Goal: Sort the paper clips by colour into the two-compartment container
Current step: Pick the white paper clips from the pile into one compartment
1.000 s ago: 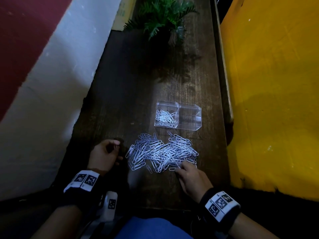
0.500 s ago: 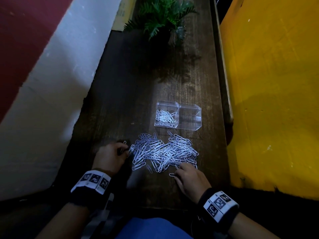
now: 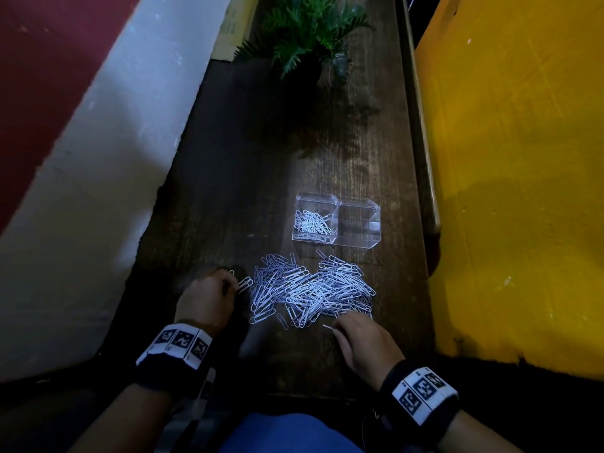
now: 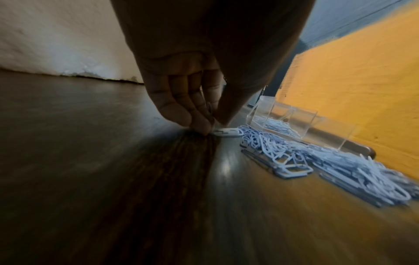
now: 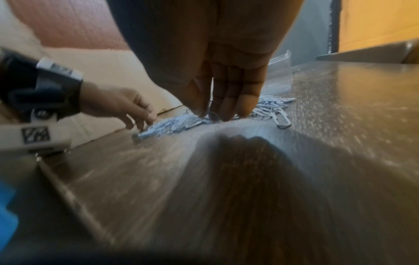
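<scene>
A heap of pale paper clips (image 3: 310, 289) lies on the dark wooden table (image 3: 235, 178), also visible from the left wrist as the heap (image 4: 317, 161). Behind it stands the clear two-compartment container (image 3: 359, 238); its left compartment holds several pale clips, and the right one looks empty. My left hand (image 3: 233, 282) is at the heap's left edge and pinches one paper clip (image 4: 226, 133) flat against the table. At the heap's near edge my right hand (image 3: 336, 325) points its fingers down, thumb and forefinger closed on a thin clip (image 3: 327, 326).
A potted fern (image 3: 307, 37) stands at the table's far end. A yellow wall (image 3: 506, 191) runs close along the right side and a white-and-red wall (image 3: 98, 158) along the left. The table's near edge is just behind my wrists.
My left hand moved right to the heap's left edge and closed on a clip. My right hand shifted slightly along the near edge, with a clip now sticking out at its fingertips.
</scene>
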`<state>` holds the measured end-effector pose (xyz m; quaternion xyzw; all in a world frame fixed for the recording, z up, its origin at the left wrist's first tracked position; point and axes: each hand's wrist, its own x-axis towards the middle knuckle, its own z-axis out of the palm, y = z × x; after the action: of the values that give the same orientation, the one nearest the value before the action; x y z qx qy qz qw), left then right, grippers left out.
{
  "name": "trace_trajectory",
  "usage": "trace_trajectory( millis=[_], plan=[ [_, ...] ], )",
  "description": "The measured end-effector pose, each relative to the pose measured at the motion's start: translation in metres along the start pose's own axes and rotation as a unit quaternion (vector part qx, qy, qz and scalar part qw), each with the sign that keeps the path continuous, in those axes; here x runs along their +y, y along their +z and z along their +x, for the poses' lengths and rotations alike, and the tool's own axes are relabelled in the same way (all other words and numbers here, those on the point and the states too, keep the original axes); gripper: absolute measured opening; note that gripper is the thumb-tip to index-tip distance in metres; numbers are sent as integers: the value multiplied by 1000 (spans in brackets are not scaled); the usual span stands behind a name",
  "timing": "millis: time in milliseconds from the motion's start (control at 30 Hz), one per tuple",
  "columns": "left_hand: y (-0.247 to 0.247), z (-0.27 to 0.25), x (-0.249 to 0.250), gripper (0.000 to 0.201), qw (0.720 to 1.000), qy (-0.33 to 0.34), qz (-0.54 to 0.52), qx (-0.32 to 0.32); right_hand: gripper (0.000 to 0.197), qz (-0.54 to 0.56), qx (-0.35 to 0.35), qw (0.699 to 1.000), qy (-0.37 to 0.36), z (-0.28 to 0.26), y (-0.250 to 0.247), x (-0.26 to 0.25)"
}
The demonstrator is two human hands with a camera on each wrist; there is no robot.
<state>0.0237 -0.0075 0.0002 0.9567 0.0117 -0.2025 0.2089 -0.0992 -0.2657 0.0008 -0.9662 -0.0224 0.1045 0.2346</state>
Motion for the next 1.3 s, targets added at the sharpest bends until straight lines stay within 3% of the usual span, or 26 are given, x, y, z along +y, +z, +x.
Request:
trace_trajectory(
  millis=[67, 200, 433, 600, 733, 1000, 1167, 1300],
  plan=[
    [1, -2, 0, 10, 1000, 9, 6, -3, 1, 18, -9, 1000, 9, 1, -2, 1],
    [3, -3, -2, 10, 1000, 17, 22, -3, 11, 48, -11, 999, 9, 3, -9, 3],
    [-2, 1, -3, 9, 999, 10, 46, -16, 50, 139, 51, 989, 20, 38, -45, -8],
    [-2, -2, -1, 8, 999, 14, -38, -9, 28, 142, 89, 983, 78, 95, -77, -9],
    [-7, -5, 8, 10, 994, 41, -102, 22, 18, 81, 74, 992, 64, 137, -90, -10],
    [-24, 26, 56, 11, 979, 125, -148, 69, 26, -66, -22, 996, 47, 170, -84, -17],
    [-37, 54, 100, 32, 968, 207, -113, 82, 36, -84, -9, 995, 48, 163, -81, -15],
    [-40, 71, 133, 24, 974, 224, -19, 44, 35, 11, 56, 995, 76, 142, -85, -8]
  ],
)
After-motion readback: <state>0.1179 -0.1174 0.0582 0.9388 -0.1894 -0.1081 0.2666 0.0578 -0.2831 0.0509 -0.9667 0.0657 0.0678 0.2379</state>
